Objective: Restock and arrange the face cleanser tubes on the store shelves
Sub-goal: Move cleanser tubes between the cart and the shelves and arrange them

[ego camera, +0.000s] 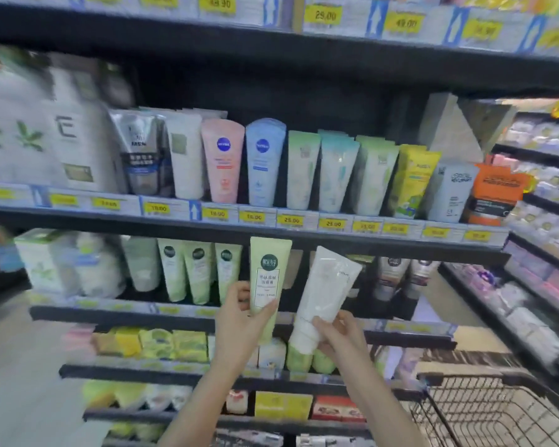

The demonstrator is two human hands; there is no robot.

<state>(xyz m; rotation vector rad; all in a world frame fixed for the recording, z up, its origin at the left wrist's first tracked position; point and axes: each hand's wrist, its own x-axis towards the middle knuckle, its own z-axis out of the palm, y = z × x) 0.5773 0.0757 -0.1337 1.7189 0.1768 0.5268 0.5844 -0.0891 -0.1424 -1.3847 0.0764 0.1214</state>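
Note:
My left hand [239, 321] grips a pale green cleanser tube [268, 275] with a dark round logo, held upright in front of the second shelf. My right hand [339, 333] holds a white tube [326, 291] with a light green cap, tilted to the right. A second green cap shows just behind it under my right hand. Three matching green tubes [197, 272] stand on that shelf to the left. A dark gap in the shelf row lies behind the two held tubes.
The upper shelf [239, 217] carries a full row of tubes with yellow price tags. Brown-capped tubes [400, 275] stand to the right of the gap. Lower shelves hold soap boxes. A wire shopping basket [484, 414] sits at the bottom right.

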